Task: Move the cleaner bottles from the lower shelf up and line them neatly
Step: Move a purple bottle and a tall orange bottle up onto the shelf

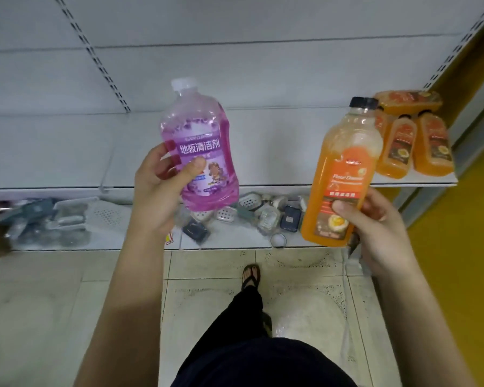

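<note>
A white-capped purple bottle (199,146) is gripped by the curled fingers (192,169) of the left hand (157,188), and a black-capped orange bottle (344,174) by those of the right hand (377,233). Both are held before the upper shelf (67,152), where more orange bottles (415,143) are kept at the right end.

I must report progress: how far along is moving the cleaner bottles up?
Done: orange bottles stand on the upper shelf, one lying on top. In hand: left hand holds a purple bottle, right hand an orange bottle. Left: shelving both, lining up.
</note>
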`<state>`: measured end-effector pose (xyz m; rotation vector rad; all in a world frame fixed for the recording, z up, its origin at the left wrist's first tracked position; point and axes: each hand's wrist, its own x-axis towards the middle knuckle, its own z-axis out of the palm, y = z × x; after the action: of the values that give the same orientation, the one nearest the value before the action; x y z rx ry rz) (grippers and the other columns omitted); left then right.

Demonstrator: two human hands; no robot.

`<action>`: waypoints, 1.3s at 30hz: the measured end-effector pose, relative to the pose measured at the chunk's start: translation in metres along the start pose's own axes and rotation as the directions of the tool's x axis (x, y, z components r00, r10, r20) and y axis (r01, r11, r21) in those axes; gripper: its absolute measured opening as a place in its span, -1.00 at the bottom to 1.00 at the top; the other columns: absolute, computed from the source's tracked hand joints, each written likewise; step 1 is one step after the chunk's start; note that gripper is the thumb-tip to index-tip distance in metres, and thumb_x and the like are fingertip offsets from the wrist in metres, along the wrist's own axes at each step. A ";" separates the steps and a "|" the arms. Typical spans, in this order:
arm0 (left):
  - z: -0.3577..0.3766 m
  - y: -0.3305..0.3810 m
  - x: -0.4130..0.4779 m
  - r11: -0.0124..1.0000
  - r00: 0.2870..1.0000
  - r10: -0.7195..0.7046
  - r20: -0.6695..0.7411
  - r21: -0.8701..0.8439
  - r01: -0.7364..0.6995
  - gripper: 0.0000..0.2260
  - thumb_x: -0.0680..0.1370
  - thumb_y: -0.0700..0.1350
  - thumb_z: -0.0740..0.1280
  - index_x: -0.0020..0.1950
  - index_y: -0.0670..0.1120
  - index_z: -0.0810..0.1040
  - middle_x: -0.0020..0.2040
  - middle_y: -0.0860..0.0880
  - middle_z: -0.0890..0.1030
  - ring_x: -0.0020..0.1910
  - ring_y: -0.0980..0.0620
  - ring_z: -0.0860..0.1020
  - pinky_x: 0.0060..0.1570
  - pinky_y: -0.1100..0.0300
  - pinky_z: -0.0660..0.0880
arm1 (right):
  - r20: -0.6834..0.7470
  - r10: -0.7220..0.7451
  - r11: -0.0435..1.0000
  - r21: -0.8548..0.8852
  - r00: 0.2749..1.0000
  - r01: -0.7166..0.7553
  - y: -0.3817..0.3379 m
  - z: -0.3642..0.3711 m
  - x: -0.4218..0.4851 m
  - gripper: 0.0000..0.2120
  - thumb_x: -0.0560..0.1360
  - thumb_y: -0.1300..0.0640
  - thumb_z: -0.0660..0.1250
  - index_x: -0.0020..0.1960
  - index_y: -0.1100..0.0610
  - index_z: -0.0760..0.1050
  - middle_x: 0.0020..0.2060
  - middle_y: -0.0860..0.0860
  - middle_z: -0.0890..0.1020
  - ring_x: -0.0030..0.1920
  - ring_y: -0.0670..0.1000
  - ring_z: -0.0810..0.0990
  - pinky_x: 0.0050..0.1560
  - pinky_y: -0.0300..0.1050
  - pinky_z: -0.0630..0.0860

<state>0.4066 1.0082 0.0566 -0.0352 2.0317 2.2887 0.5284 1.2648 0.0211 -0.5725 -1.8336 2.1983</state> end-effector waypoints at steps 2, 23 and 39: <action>-0.014 0.023 -0.016 0.997 0.997 0.078 0.003 -0.018 -0.078 -0.52 0.19 -0.10 0.56 0.06 -0.01 0.51 -0.18 0.08 0.69 -0.15 0.12 0.64 -0.22 0.24 0.56 | 0.045 -0.064 0.998 0.022 0.997 0.063 -0.018 0.010 -0.010 -0.57 0.18 0.00 0.54 0.03 0.01 0.57 -0.04 0.00 0.68 -0.01 0.00 0.65 -0.05 -0.13 0.56; -0.162 0.286 0.077 0.805 0.802 0.582 0.136 0.043 -0.592 -0.56 0.21 -0.11 0.56 0.02 -0.02 0.51 -0.19 0.12 0.69 -0.12 0.10 0.66 -0.14 0.19 0.57 | 0.235 -0.679 0.732 0.140 0.695 0.667 -0.222 0.273 0.035 -0.55 0.12 0.00 0.49 -0.02 0.07 0.54 -0.17 -0.09 0.70 -0.11 -0.08 0.65 -0.11 -0.23 0.55; -0.194 0.304 0.215 0.881 0.897 0.360 0.258 0.221 -0.417 -0.61 0.37 -0.30 0.44 0.15 -0.12 0.47 0.00 -0.01 0.55 -0.13 0.13 0.57 -0.34 0.35 0.56 | 0.264 -0.529 0.770 -0.252 0.807 0.587 -0.254 0.365 0.120 -0.55 0.06 0.03 0.48 -0.07 0.05 0.52 -0.14 -0.01 0.69 -0.14 -0.06 0.66 -0.17 -0.25 0.54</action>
<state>0.1621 0.7904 0.3190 0.6663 2.3857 2.0608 0.2444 1.0386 0.3041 0.1425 -2.1200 1.5975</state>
